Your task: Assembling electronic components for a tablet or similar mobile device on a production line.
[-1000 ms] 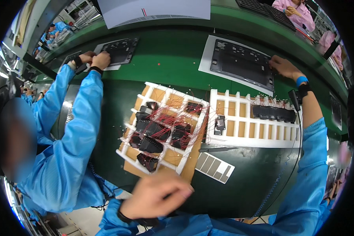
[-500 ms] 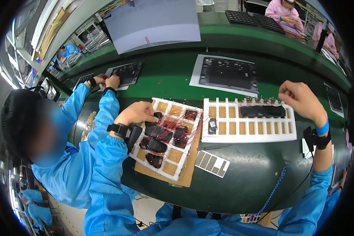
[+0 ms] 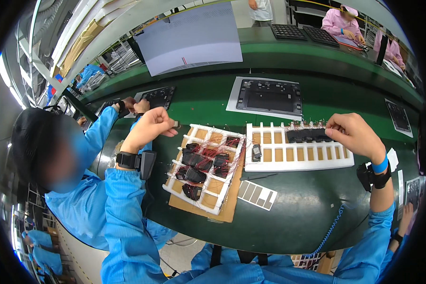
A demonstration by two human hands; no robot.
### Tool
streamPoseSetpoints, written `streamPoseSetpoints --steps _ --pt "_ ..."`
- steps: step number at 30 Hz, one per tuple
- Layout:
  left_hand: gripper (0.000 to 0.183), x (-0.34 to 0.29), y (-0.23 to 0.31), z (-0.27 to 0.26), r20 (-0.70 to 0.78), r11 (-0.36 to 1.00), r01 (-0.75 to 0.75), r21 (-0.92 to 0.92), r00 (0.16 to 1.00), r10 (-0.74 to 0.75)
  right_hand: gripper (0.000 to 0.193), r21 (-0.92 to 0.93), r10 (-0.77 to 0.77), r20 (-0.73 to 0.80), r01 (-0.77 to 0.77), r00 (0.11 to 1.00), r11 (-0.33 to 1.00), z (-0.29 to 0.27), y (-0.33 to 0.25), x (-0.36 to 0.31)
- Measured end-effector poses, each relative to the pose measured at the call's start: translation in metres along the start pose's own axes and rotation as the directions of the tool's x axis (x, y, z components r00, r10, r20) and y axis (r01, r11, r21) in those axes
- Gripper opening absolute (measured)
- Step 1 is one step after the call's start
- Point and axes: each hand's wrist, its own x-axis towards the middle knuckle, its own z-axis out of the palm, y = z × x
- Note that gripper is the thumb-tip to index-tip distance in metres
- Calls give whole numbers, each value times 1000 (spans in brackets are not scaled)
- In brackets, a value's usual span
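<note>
My left hand (image 3: pixel 152 127) is raised at the far left corner of the left foam tray, thumb and fingers pinched on a small dark rectangular part (image 3: pixel 176 124). Below it, the white left foam tray (image 3: pixel 204 204) bears bunches of black parts (image 3: pixel 196 162) with thin red wires. My right hand (image 3: pixel 356 135) is closed at the right end of a row of black parts (image 3: pixel 310 136) in the white right foam tray (image 3: pixel 298 166). Its fingertips meet that row; whether they grip a single part is hard to make out. One small black part (image 3: pixel 256 152) sits alone in that tray's left end.
Beyond the trays lies a black flat panel (image 3: pixel 269 97) on a white sheet. Near the trays are a card with grey strips (image 3: pixel 258 195) and dark tweezers (image 3: pixel 260 177). A blue coiled cord (image 3: pixel 330 229) hangs at the right. A co-worker in blue (image 3: pixel 83 199) works close on my left.
My left hand has lifted off the left tray's parts and moved up and left, with a small part at its fingertips. My right hand has come down to the black row's right end.
</note>
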Motion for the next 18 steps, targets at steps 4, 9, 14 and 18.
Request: streamPoseSetpoints --steps 4,9,14,18 --pt "16 -2 29 21 -22 990 -15 -144 1000 12 19 30 -142 -5 142 990 989 20 -2 -7" --pt "22 5 68 82 139 966 -76 -248 984 113 28 179 -300 -121 318 946 931 60 -23 -13" --pt "36 14 98 162 379 983 -44 -180 919 110 63 594 -137 -138 192 981 781 100 -40 -8" --pt "32 16 104 203 373 922 -376 93 872 318 45 675 11 -55 29 998 737 112 -41 -14"
